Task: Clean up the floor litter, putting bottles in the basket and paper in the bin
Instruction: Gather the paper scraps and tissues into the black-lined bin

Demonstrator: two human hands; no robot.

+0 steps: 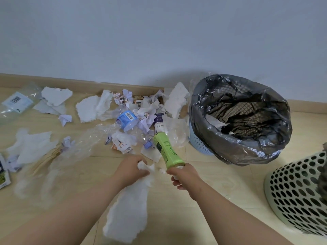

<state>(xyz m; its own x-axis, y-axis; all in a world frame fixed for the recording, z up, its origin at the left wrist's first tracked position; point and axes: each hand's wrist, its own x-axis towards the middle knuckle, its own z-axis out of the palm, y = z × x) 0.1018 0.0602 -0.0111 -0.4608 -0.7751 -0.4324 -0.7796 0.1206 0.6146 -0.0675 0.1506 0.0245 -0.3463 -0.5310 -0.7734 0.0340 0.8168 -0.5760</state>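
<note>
Head view shows us both hands low over the pale wooden floor [235,181], each holding one kind of litter. Our left hand [131,169] bunches the top of a torn white paper sheet [127,214], which hangs down towards us. Our right hand [184,177] is curled round the white cap end of a green plastic bottle [167,151], whose base points away at the pile.

We judge the split deliberate: paper in one hand and bottle in the other, so each can go straight to its own container. The light blue bin with a black plastic liner [199,145] stands by the floor's far edge, at the wall, just right of the litter. Some white paper already lies inside it. The pale green perforated basket [297,191] sits at the right edge of the floor in view, nearer the right hand, which suits the bottle.

The green bottle carries small dark print we cannot read. A crushed clear bottle with a blue label [127,119] shows a barcode, as does a clear plastic packet [16,101] near the far left edge. An orange-and-white wrapper [123,145] bears a square code. No brand name is legible.
</note>
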